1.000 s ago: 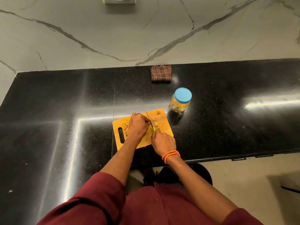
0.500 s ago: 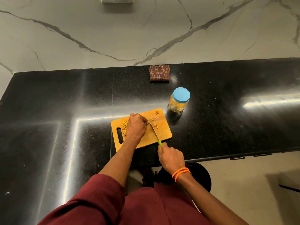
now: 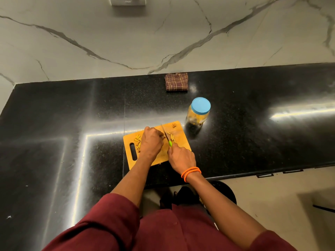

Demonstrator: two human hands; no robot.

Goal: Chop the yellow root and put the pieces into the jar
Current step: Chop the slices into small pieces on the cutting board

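Note:
A wooden cutting board (image 3: 182,144) lies on the black counter. My left hand (image 3: 151,141) is curled over a piece of yellow root at the board's middle; the root is mostly hidden under its fingers. My right hand (image 3: 181,157) grips a green-handled knife (image 3: 166,134), whose blade lies just right of the left fingertips. Cut yellow pieces (image 3: 171,137) lie right of the blade, and more yellow pieces (image 3: 137,141) sit near the board's handle slot. The jar (image 3: 198,113) with a blue lid stands behind the board to the right, lid on, with yellow contents.
A folded brown checked cloth (image 3: 176,82) lies at the back by the marble wall. The black counter (image 3: 63,124) stretches left and right; its front edge runs just under my right wrist. A dark stool (image 3: 226,194) stands below.
My right hand drew the knife back toward the counter edge half a second ago, then pushed forward again beside the left fingertips. The left hand stayed on the root.

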